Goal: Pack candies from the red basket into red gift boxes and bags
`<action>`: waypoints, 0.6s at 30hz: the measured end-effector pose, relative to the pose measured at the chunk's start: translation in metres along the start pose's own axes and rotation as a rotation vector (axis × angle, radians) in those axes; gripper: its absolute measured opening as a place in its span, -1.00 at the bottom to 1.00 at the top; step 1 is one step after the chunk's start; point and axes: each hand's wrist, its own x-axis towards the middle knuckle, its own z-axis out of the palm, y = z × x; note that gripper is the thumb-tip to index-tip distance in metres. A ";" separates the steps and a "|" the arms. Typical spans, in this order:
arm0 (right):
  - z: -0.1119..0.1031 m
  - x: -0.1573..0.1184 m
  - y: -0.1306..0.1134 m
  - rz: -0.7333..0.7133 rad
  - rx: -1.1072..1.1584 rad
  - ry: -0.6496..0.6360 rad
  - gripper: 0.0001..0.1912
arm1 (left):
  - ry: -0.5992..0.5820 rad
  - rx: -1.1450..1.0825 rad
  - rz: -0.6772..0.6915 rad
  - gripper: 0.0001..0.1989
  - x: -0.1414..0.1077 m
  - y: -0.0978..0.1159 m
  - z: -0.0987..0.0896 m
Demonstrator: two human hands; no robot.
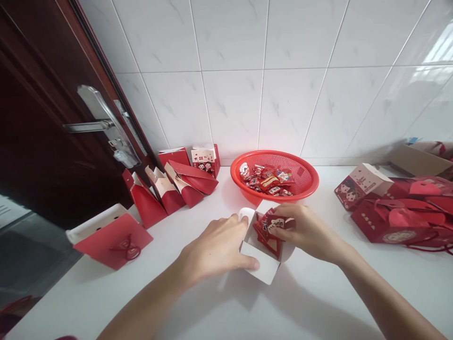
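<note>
Right hand (300,229) pinching 1 red packet (277,225) at the mouth of the open box (253,240), more packets (261,227) beneath! Left hand (215,248) grips the box, thumb pressed on 1 flap (264,271), just in front of the basket (300,177). The danger? That loose flap could snag the packet and spill it; too hard a squeeze might buckle the thin card; a slack grip could let the box skid.

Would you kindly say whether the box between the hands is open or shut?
Open: the box has flaps spread, with red packets visible inside.
</note>
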 end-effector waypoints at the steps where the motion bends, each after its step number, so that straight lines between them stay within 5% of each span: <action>1: 0.000 0.000 -0.002 0.007 -0.026 -0.050 -0.86 | 0.004 0.003 0.000 -0.61 0.000 0.001 0.000; 10: -0.005 0.011 0.003 0.019 0.198 -0.126 -0.78 | 0.003 0.031 -0.016 -0.57 -0.001 0.001 -0.001; 18: -0.009 0.021 0.002 0.128 -0.198 -0.210 -0.82 | -0.020 0.040 0.003 -0.58 -0.001 0.001 0.002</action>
